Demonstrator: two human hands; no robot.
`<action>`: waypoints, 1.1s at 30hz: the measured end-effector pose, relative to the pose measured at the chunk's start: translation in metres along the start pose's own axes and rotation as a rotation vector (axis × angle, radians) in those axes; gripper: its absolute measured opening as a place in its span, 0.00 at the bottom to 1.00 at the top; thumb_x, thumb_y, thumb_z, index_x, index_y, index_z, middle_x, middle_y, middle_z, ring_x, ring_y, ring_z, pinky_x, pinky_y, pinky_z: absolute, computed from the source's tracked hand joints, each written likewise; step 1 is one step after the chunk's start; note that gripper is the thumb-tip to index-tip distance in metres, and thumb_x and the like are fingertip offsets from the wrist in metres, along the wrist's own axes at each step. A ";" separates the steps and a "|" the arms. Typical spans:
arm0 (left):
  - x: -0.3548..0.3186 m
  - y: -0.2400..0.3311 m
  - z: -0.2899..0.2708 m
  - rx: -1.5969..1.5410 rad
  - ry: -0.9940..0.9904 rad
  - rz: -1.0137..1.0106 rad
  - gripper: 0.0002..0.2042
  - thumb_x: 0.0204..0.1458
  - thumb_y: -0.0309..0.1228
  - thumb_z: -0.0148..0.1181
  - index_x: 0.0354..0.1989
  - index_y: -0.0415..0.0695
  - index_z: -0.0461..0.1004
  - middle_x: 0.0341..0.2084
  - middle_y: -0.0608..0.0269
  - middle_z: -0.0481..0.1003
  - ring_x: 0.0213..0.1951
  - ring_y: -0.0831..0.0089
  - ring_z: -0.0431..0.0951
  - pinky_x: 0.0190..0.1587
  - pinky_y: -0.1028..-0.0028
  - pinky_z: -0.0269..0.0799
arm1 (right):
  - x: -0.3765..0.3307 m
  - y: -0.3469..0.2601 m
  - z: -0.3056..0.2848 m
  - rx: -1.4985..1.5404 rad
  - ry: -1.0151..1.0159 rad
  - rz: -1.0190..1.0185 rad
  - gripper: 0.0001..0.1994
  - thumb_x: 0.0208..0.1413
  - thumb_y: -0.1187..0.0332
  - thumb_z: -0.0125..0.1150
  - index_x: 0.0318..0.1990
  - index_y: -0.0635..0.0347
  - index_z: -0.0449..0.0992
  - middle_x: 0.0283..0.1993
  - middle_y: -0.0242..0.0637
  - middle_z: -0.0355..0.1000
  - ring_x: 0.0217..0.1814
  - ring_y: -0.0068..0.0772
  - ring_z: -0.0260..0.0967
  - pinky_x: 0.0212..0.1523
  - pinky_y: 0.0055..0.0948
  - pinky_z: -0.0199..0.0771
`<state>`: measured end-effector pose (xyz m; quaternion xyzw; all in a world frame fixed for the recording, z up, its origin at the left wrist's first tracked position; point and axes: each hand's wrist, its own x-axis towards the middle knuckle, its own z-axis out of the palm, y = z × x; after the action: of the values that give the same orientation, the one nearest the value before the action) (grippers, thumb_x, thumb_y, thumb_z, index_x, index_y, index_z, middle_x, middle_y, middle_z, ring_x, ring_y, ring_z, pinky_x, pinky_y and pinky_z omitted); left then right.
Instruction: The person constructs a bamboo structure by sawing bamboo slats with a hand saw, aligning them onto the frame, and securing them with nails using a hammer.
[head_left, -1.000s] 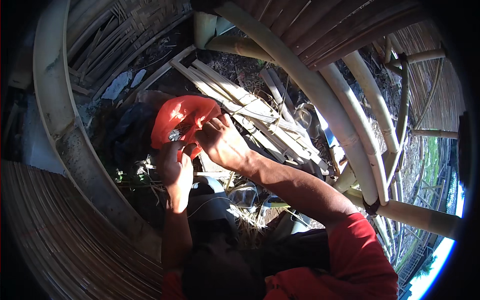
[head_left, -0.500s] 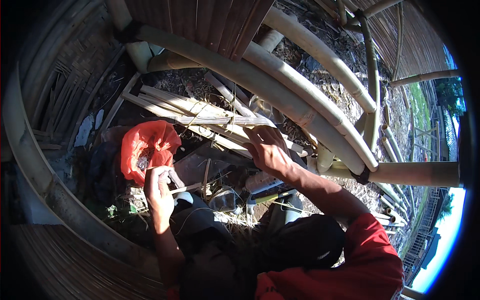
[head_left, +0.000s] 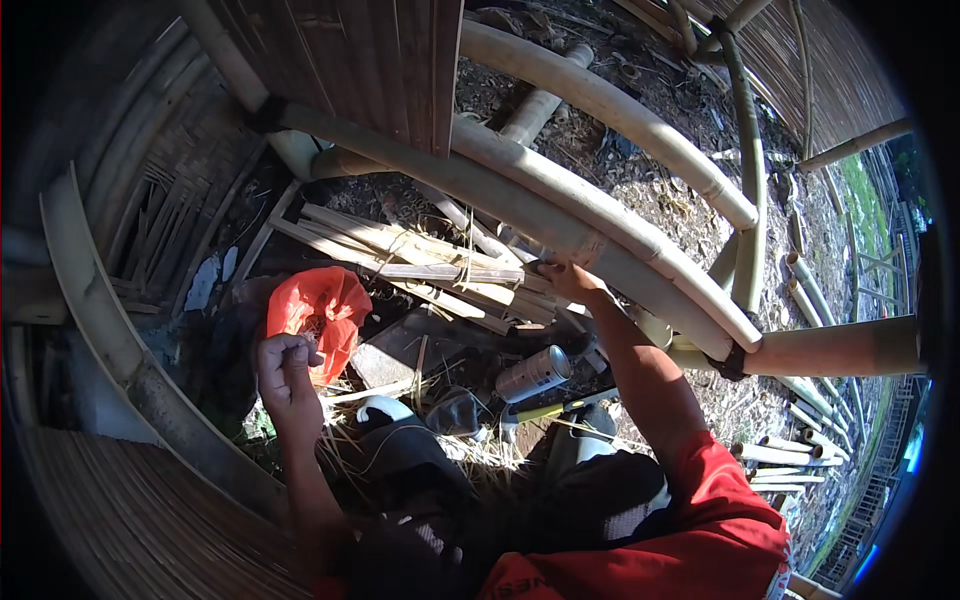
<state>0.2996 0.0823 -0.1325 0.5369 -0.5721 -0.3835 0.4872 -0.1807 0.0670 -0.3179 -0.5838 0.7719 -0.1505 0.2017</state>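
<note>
The right hand has moved beside the pole, while the left hand, fingers curled, stays by the crumpled, open red bag at left; what either holds is unclear.

The left hand, bunched, is just beside the red bag. The right hand is at the ends of the slats, a pole just beyond; a can and yellow tool lie on its near side.
</note>
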 end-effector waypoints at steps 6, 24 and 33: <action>0.035 0.079 -0.015 0.062 -0.040 0.217 0.04 0.68 0.25 0.52 0.46 0.39 0.70 0.36 0.63 0.75 0.37 0.79 0.74 0.44 0.76 0.72 | -0.028 -0.005 0.017 -0.357 0.346 -0.135 0.12 0.59 0.65 0.63 0.47 0.59 0.78 0.42 0.48 0.79 0.45 0.52 0.79 0.47 0.49 0.78; 0.069 0.178 -0.043 -0.114 0.391 0.688 0.05 0.70 0.27 0.52 0.48 0.39 0.68 0.43 0.56 0.74 0.38 0.76 0.74 0.43 0.75 0.73 | -0.125 -0.177 -0.141 0.114 0.117 -0.768 0.17 0.53 0.80 0.60 0.52 0.65 0.72 0.44 0.47 0.72 0.41 0.53 0.73 0.46 0.46 0.75; 0.160 0.361 -0.039 -0.904 0.764 0.745 0.14 0.68 0.36 0.59 0.52 0.38 0.70 0.43 0.57 0.77 0.36 0.73 0.77 0.43 0.68 0.75 | -0.136 -0.273 -0.276 0.778 0.179 -0.581 0.12 0.64 0.84 0.57 0.51 0.63 0.69 0.46 0.35 0.75 0.49 0.22 0.74 0.53 0.27 0.75</action>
<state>0.2590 -0.0257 0.2473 0.1469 -0.2910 -0.1758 0.9289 -0.0533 0.1220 0.0692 -0.6409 0.4781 -0.5273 0.2874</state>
